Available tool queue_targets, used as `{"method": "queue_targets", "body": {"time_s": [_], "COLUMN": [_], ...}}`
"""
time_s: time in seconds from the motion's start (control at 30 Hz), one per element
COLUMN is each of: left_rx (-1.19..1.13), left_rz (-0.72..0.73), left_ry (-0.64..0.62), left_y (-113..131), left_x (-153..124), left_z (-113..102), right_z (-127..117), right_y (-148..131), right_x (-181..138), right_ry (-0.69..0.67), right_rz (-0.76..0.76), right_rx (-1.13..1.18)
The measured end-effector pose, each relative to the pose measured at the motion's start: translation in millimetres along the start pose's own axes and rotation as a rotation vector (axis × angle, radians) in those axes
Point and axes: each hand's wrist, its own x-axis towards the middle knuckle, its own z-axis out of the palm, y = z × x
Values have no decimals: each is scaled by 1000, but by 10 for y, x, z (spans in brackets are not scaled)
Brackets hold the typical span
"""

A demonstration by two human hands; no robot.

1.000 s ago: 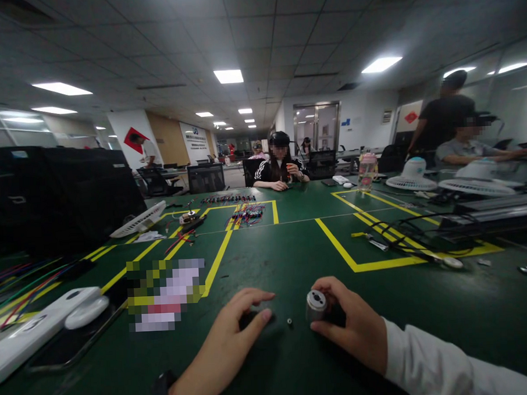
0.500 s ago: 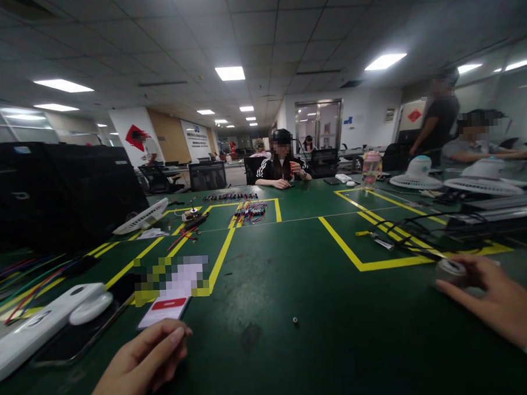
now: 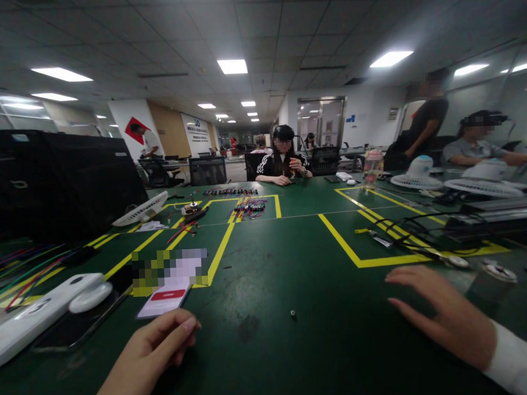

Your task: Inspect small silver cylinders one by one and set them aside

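Letting go: the right hand (image 3: 447,314) has parted from the metal cylinder (image 3: 498,276) it gripped a moment ago. Thumb and fingers spread, nothing between them. Landmark for these notes: the small metal piece (image 3: 293,314) on the green table (image 3: 275,374). Cylinder now well to the right of it and slightly farther off, seemingly upright, outline blurred; a second ago it was just beside the piece. Right hand also right of the piece, between it and the cylinder.

Left hand (image 3: 154,345) well to the left of the piece, thumb resting against curled fingers; no object shows there, though the palm side is hidden. It was beside the piece a second ago; now it sits near the bottom edge of the lit phone (image 3: 169,297), left of the piece and farther out.

Judgement: the cylinder's shift aside looks finished, leaving the piece on its own, neither hand touching it. Cables (image 3: 416,234) lie right of the piece, farther back.
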Motion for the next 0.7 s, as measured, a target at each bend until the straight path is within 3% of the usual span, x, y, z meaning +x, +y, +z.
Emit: {"method": "queue_targets", "body": {"time_s": [0.17,0.33,0.47,0.53,0.7], "left_rx": [47,56,48,46,52], "left_rz": [-20,-13,-21,-37,-19], "left_ry": [-45,-21,-3,-7,-43], "left_y": [-2,20,54,66,77], "left_x": [14,-25,-55,-59,-53], "left_z": [-32,-15,-15,-24,-31], "right_z": [479,687,592,456,-49], "right_y": [-914,-1254,-1152,-982,-168], "right_x": [534,838,770,663,313], "right_ry": [-330,-396,-357,-260,83], "right_rz": [-38,-80,-45,-28,-45], "right_rx": [425,498,487,410,-40]}}
